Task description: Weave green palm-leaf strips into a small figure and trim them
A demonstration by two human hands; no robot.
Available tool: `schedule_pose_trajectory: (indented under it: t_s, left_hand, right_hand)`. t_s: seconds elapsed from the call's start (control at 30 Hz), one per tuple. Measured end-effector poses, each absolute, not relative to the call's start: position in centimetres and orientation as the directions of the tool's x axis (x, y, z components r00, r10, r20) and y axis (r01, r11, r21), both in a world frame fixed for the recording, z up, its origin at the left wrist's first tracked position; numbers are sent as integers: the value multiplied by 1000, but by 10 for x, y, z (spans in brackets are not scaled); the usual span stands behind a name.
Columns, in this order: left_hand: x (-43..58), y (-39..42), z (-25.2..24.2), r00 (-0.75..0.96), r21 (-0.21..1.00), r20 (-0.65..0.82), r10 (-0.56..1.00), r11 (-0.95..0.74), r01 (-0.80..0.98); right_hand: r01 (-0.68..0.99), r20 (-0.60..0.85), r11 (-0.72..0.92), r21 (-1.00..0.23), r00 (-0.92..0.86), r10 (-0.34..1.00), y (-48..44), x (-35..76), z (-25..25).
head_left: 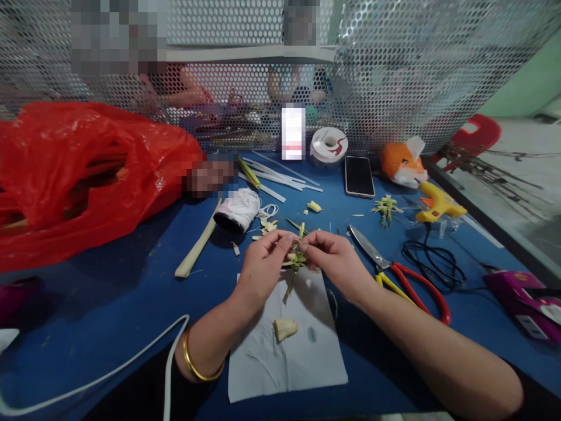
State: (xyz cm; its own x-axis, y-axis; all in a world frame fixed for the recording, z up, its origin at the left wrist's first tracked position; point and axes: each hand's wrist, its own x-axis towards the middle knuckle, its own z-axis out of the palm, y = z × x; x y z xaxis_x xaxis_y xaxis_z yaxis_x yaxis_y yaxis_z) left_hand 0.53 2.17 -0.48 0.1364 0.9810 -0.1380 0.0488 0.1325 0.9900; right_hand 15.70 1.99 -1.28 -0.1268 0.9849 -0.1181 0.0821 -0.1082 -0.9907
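Observation:
My left hand [268,257] and my right hand [331,254] meet over a white sheet [302,362], fingers pinched together. Between them is a small yellow-green leaf-strip figure [296,260], with strips sticking out and a tail hanging down. Fingertips partly cover it. On the sheet below lies a short pale piece of stalk [285,330]. Pale leaf scraps [267,225] lie just beyond my left hand, near a spool of white thread [239,209]. Scissors [372,248] with red and yellow handles rest open-bladed or closed, I cannot tell, beside my right forearm.
A red plastic bag [87,175] fills the left, near a long stalk [197,242]. A ribbon roll [328,145], phone [359,176], orange tissue pack [403,164], yellow glue gun [438,202] and another leaf figure [386,209] stand right. A white cable [109,374] crosses front left.

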Motion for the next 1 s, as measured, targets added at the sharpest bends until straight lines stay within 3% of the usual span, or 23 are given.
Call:
schedule_pose_trajectory:
  t_s: [0.13,0.33,0.53,0.7,0.83,1.0]
  left_hand:
    - [5,22,-5,155,976,-218,964,217,20]
    - [7,21,-9,200,961,-275,940,276,22]
    - [7,21,-6,178,963,-265,948,269,2]
    - [5,23,-2,188,961,-269,945,275,-6]
    - [1,25,-5,232,964,-265,936,257,64]
    - [-2,27,-10,263,954,-162,951,83,286]
  right_hand:
    - [-60,-154,-160,-985,-98,983,20,157,-10]
    - [-48,-138,-143,-989,-94,986,17,155,-6]
    - [199,-25,0,-980,-126,992,21,165,-4]
    - [549,80,252,-797,-317,945,29,183,-1]
    - [639,105,325,-697,-358,928,30,188,1]
    - [647,168,357,-673,-337,927,27,185,6]
